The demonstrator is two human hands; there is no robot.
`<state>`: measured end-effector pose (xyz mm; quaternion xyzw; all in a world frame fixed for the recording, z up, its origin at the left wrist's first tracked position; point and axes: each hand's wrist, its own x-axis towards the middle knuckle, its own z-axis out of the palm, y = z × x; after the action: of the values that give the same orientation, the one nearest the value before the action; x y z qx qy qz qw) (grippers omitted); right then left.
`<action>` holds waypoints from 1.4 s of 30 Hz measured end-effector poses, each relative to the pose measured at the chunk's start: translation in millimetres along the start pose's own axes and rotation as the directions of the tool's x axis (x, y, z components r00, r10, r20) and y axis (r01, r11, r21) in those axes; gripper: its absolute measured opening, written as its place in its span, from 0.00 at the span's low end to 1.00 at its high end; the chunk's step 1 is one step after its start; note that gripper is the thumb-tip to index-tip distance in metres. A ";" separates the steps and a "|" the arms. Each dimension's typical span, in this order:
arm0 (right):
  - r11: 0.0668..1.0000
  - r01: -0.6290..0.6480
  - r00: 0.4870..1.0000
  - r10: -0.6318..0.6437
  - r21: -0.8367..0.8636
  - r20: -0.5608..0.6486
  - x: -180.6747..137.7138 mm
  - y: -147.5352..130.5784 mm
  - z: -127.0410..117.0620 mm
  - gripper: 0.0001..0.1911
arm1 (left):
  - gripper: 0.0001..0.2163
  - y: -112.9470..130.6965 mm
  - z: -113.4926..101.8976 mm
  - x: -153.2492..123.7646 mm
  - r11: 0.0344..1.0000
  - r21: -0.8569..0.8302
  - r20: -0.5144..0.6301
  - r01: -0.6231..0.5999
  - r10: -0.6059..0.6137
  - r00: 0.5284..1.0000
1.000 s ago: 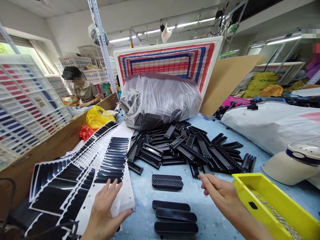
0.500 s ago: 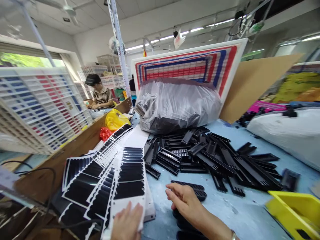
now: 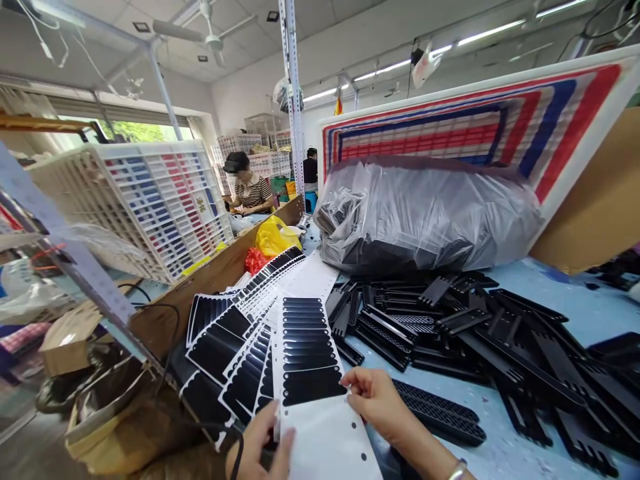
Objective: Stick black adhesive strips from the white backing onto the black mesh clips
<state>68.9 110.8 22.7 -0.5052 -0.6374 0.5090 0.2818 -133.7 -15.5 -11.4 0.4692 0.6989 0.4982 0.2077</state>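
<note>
A white backing sheet (image 3: 325,433) with rows of glossy black stickers (image 3: 313,383) lies before me. My right hand (image 3: 375,403) is closed in a pinch at the right end of the lowest black sticker. At the sheet's lower left edge rests my left hand (image 3: 260,443), its thumb and forefinger apart. More sticker sheets (image 3: 215,343) fan out to the left. Just beyond my right wrist lie black perforated strips (image 3: 440,410). Farther right is a heap of long black plastic pieces (image 3: 480,333) with slotted ends.
A clear plastic bag (image 3: 425,213) of dark pieces stands behind the heap, against a striped basket (image 3: 420,133). A wooden board (image 3: 195,287) edges the table at left, near a yellow bag (image 3: 275,237). Another person (image 3: 247,187) sits farther back.
My view has swung left. My right hand has moved from above the black strips to the sticker sheet's edge. My left hand has shifted from flat on the sheet to its left edge.
</note>
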 end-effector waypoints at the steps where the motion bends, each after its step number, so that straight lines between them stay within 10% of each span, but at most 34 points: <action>1: 1.000 -0.002 1.000 0.002 0.024 0.011 0.6 -1.7 -3.4 0.10 | 0.25 -0.1 -2.6 6.4 0.985 -0.119 -0.012 0.124 -0.127 0.992; 5: 0.996 -0.004 0.999 0.001 0.085 0.032 -0.9 0.7 -10.0 0.13 | 0.26 9.2 9.1 25.1 0.706 -0.508 0.259 0.493 -0.420 0.870; 10: 0.975 0.034 0.999 -0.032 -0.221 0.011 -11.0 14.5 -14.7 0.12 | 0.19 21.0 24.7 32.0 0.483 -0.693 0.340 0.535 -0.436 0.833; 16: 0.744 0.212 0.970 -0.241 -0.633 0.042 -23.8 -0.1 -2.3 0.10 | 0.12 27.4 33.7 33.5 0.542 -0.695 0.298 0.472 -0.380 0.876; 20: 0.803 0.347 0.923 -0.385 -0.484 0.024 -28.1 -7.8 28.2 0.13 | 0.10 39.6 39.9 36.8 0.545 -0.713 0.323 0.442 -0.304 0.896; 29: 0.984 0.171 0.977 -0.175 -0.049 -0.119 -10.5 -44.2 37.4 0.18 | 0.08 48.2 42.2 43.9 0.700 -0.595 0.401 0.396 -0.168 0.900; 33: 0.985 0.144 0.949 -0.111 0.095 -0.294 -9.8 -45.8 -17.0 0.22 | 0.11 21.6 39.7 73.5 0.855 -0.424 0.197 0.298 -0.234 0.952; 36: 0.965 0.173 0.877 -0.061 0.195 -0.476 -40.0 -41.6 -90.2 0.28 | 0.06 13.4 29.5 103.5 0.978 0.140 0.074 0.153 -0.164 0.984; 42: 0.904 0.178 0.796 0.100 0.389 -0.597 -132.8 -23.5 -178.7 0.28 | 0.16 22.7 7.1 114.7 0.716 0.692 0.203 -0.090 -0.073 0.976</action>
<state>260.5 52.8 123.1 -0.5530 -0.3975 0.4415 0.5841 -172.4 88.4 26.1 0.5670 0.8061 0.1450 0.0877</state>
